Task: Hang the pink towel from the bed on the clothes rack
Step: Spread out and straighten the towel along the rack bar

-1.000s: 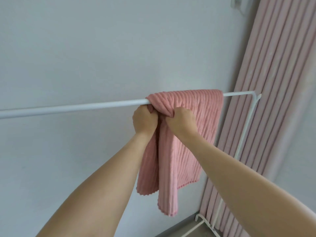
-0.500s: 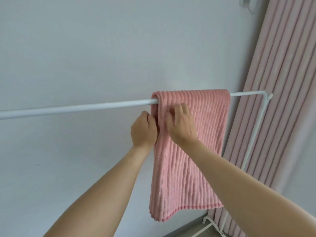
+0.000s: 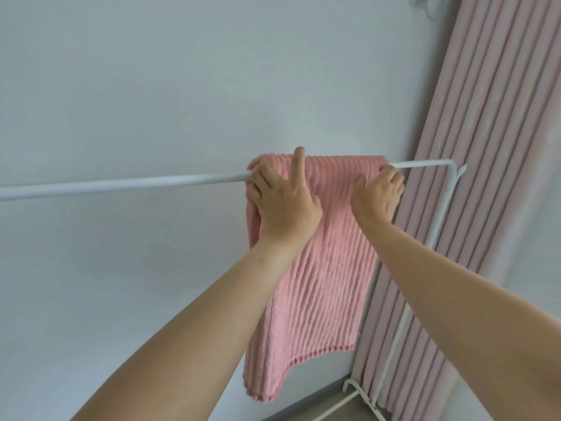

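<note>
Towel [image 3: 318, 268] hangs draped over the rack [image 3: 121, 186] rail, near its right end. Left hand [image 3: 283, 202] lies spread on its left edge; right hand [image 3: 376, 196] grips its right edge.

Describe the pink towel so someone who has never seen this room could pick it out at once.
Find the white clothes rack standing against the pale wall, and follow its top bar toward the pink curtain. The pink towel is draped over that bar near the corner, with the left hand and right hand on its top edge. Unlike the floor-length curtain, it is short, ribbed and scallop-edged.
</note>
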Action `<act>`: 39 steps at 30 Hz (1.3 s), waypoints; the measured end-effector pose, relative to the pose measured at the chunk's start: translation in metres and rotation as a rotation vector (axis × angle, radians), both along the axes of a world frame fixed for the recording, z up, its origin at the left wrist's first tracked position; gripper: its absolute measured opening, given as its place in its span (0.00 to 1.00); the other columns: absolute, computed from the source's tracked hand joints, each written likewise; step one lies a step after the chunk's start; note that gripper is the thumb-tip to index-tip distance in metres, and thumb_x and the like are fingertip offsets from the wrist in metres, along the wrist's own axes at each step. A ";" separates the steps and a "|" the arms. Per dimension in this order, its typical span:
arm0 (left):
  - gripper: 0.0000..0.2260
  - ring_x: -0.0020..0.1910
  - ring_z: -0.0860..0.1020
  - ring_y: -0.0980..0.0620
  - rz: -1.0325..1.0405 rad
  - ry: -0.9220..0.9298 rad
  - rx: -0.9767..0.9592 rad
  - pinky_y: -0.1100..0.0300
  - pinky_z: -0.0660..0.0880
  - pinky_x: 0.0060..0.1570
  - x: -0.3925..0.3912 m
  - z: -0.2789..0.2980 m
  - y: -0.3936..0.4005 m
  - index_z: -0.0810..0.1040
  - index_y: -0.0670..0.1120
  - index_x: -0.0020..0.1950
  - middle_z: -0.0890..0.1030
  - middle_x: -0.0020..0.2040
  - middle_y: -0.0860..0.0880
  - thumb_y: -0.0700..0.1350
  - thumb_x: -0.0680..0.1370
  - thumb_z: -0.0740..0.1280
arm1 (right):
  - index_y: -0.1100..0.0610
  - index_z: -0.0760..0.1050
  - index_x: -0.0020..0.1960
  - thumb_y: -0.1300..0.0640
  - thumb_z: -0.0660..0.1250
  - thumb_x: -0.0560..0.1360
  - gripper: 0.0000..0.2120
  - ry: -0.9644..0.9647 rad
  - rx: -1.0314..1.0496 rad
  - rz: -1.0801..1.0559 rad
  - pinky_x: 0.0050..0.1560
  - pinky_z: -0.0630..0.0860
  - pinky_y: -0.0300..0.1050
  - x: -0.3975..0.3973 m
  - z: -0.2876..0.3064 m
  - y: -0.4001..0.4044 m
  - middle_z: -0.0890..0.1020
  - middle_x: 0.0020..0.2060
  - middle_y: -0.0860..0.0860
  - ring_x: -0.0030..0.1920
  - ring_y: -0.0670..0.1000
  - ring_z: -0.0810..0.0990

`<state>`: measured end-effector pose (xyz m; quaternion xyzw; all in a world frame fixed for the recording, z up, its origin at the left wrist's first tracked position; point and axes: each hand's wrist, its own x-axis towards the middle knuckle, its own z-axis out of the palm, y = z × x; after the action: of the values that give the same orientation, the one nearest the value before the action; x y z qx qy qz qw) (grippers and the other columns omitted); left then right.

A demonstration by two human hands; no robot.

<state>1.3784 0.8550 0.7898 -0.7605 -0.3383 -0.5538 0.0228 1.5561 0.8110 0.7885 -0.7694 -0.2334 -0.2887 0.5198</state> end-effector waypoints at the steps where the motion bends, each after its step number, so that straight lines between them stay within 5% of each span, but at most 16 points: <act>1: 0.33 0.69 0.63 0.31 0.023 0.017 -0.010 0.34 0.65 0.65 0.006 0.002 -0.003 0.63 0.51 0.75 0.63 0.69 0.32 0.43 0.70 0.64 | 0.64 0.66 0.66 0.52 0.63 0.77 0.22 0.116 0.019 -0.015 0.63 0.66 0.56 0.019 0.005 -0.003 0.71 0.62 0.61 0.61 0.63 0.70; 3: 0.32 0.76 0.54 0.31 0.053 0.060 0.071 0.31 0.54 0.71 0.019 0.005 -0.006 0.64 0.49 0.76 0.57 0.75 0.32 0.43 0.71 0.63 | 0.63 0.63 0.69 0.45 0.63 0.76 0.30 0.358 0.026 0.031 0.65 0.67 0.56 0.055 0.014 -0.008 0.71 0.66 0.61 0.65 0.63 0.70; 5: 0.29 0.78 0.52 0.34 0.090 0.161 0.148 0.31 0.47 0.73 0.034 0.012 -0.007 0.67 0.47 0.74 0.58 0.77 0.34 0.46 0.72 0.61 | 0.62 0.64 0.70 0.39 0.63 0.75 0.33 0.558 0.043 0.204 0.58 0.73 0.52 0.080 0.020 -0.010 0.75 0.62 0.57 0.58 0.60 0.76; 9: 0.25 0.76 0.61 0.35 0.250 0.320 0.055 0.31 0.47 0.74 0.060 0.034 0.003 0.71 0.48 0.72 0.72 0.71 0.37 0.52 0.75 0.55 | 0.58 0.75 0.55 0.43 0.68 0.76 0.19 0.670 0.050 0.593 0.40 0.72 0.43 0.104 0.013 -0.002 0.80 0.43 0.51 0.39 0.50 0.77; 11: 0.21 0.68 0.71 0.35 0.333 0.386 -0.006 0.31 0.49 0.73 0.066 0.040 0.012 0.77 0.48 0.65 0.81 0.60 0.40 0.53 0.78 0.53 | 0.55 0.76 0.44 0.49 0.69 0.77 0.10 0.589 0.069 0.660 0.40 0.74 0.43 0.113 0.014 0.001 0.81 0.41 0.52 0.38 0.51 0.78; 15: 0.21 0.52 0.78 0.39 0.410 0.453 -0.026 0.42 0.64 0.64 0.074 0.041 0.016 0.80 0.45 0.52 0.83 0.48 0.42 0.53 0.81 0.50 | 0.51 0.69 0.33 0.51 0.67 0.76 0.14 0.379 0.204 0.539 0.38 0.70 0.43 0.142 0.034 -0.005 0.74 0.29 0.44 0.32 0.48 0.73; 18: 0.17 0.50 0.77 0.40 0.411 0.456 -0.021 0.44 0.67 0.59 0.088 0.040 0.011 0.79 0.44 0.51 0.82 0.48 0.42 0.51 0.81 0.53 | 0.52 0.71 0.40 0.45 0.65 0.74 0.12 0.358 0.102 0.468 0.41 0.69 0.43 0.152 0.035 -0.007 0.76 0.35 0.47 0.35 0.51 0.74; 21: 0.15 0.54 0.77 0.39 0.371 0.482 0.035 0.43 0.66 0.63 0.099 0.042 0.014 0.78 0.45 0.59 0.81 0.53 0.42 0.46 0.79 0.57 | 0.59 0.73 0.49 0.42 0.62 0.72 0.20 0.464 0.083 0.429 0.44 0.71 0.46 0.158 0.045 -0.006 0.77 0.41 0.51 0.42 0.56 0.76; 24: 0.17 0.52 0.78 0.40 0.266 0.493 0.111 0.46 0.69 0.58 0.110 0.045 0.016 0.78 0.49 0.65 0.82 0.53 0.44 0.49 0.81 0.55 | 0.58 0.70 0.39 0.50 0.67 0.70 0.12 0.506 0.069 0.473 0.36 0.76 0.48 0.168 0.066 -0.009 0.78 0.36 0.54 0.36 0.58 0.77; 27: 0.18 0.43 0.78 0.44 0.241 0.499 0.069 0.49 0.67 0.52 0.119 0.042 0.017 0.80 0.50 0.56 0.81 0.42 0.48 0.55 0.82 0.53 | 0.58 0.70 0.35 0.55 0.72 0.66 0.12 0.505 -0.011 0.550 0.29 0.75 0.45 0.170 0.071 -0.008 0.76 0.30 0.55 0.27 0.56 0.74; 33: 0.17 0.36 0.77 0.44 0.189 0.481 0.096 0.54 0.63 0.41 0.122 0.040 0.024 0.73 0.50 0.39 0.75 0.32 0.51 0.55 0.82 0.54 | 0.61 0.77 0.41 0.57 0.72 0.71 0.07 0.190 -0.230 0.392 0.38 0.76 0.46 0.162 0.072 0.003 0.81 0.36 0.54 0.39 0.57 0.80; 39: 0.17 0.37 0.80 0.40 0.167 0.445 0.161 0.55 0.64 0.36 0.129 0.036 0.024 0.80 0.45 0.48 0.82 0.38 0.44 0.51 0.83 0.54 | 0.57 0.80 0.41 0.60 0.70 0.73 0.03 -0.011 0.046 0.525 0.42 0.76 0.41 0.127 0.104 0.002 0.82 0.36 0.49 0.39 0.47 0.79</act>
<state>1.5071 0.8790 0.8259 -0.8288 -0.3416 -0.3940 0.2027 1.6834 0.8131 0.8927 -0.6689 -0.4212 -0.1536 0.5930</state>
